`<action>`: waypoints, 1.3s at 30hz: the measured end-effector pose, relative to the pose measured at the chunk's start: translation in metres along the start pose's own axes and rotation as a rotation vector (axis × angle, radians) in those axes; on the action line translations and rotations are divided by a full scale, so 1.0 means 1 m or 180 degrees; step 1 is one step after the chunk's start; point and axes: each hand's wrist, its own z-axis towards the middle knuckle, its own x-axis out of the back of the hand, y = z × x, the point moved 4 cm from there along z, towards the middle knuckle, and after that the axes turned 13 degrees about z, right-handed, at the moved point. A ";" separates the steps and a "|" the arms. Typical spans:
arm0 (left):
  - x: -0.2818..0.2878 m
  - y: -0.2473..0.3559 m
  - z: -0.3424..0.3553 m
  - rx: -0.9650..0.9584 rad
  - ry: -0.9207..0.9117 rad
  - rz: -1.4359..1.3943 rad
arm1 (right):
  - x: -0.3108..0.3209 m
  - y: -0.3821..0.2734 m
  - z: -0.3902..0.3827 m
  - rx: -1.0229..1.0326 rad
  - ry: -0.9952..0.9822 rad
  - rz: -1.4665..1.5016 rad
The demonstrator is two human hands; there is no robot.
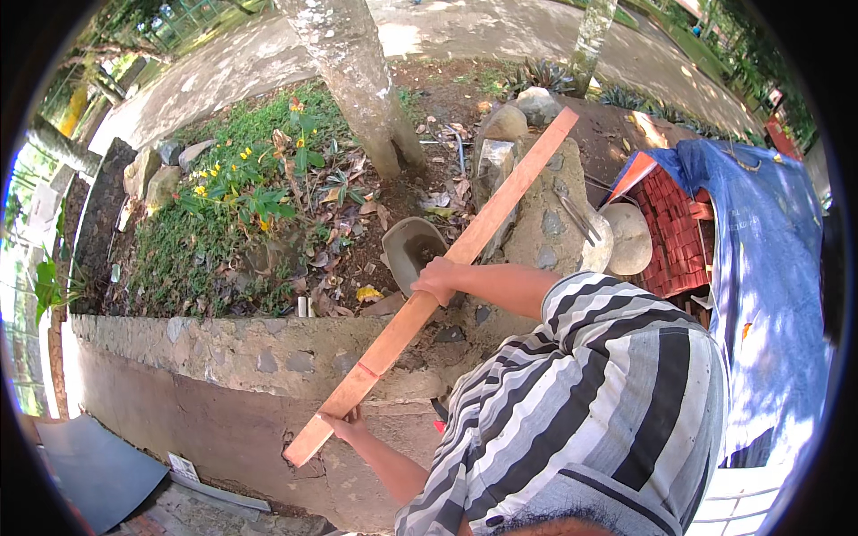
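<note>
A long, reddish-brown wooden plank slants across the view above a low stone-and-concrete wall. Its far end reaches up to the right and its near end down to the left. Around its middle my right hand is closed. Near the lower end, my left hand grips the plank from beneath, its fingers partly hidden by the wood. A dark reddish mark crosses the plank between my two hands. Just beyond my right hand sits a grey, open tub on the soil, partly covered by the plank.
Behind the wall lies a garden bed with yellow flowers, dry leaves and a tree trunk. On the right stand stacked red tiles under a blue tarp. A grey sheet leans at the lower left.
</note>
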 end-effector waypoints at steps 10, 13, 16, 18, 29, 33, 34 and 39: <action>-0.019 0.017 -0.001 0.0162 0.0418 0.0532 | -0.005 -0.015 -0.045 -0.0156 0.0963 -0.0034; -0.019 0.016 -0.004 0.0011 0.0480 0.0651 | -0.012 -0.015 -0.096 -0.0145 0.1952 0.0258; -0.019 0.008 -0.011 -0.0092 0.1744 0.1283 | -0.040 -0.006 -0.175 -0.0362 0.2524 0.0904; -0.022 0.000 -0.025 -0.0574 0.2236 0.1716 | -0.075 0.000 -0.238 -0.0783 0.2739 0.1092; -0.091 -0.087 -0.212 -0.3694 0.0079 0.3475 | -0.397 0.034 -0.459 -0.3526 0.0742 0.3247; -0.124 -0.150 -0.267 -0.4081 -0.1182 0.3560 | -0.508 -0.001 -0.542 -0.3965 0.1593 0.3471; -0.128 -0.167 -0.279 -0.4007 -0.1509 0.3627 | -0.531 -0.012 -0.559 -0.4130 0.1638 0.3523; -0.169 -0.262 -0.356 -0.4044 -0.2701 0.4286 | -0.615 -0.083 -0.630 -0.5242 0.1820 0.3829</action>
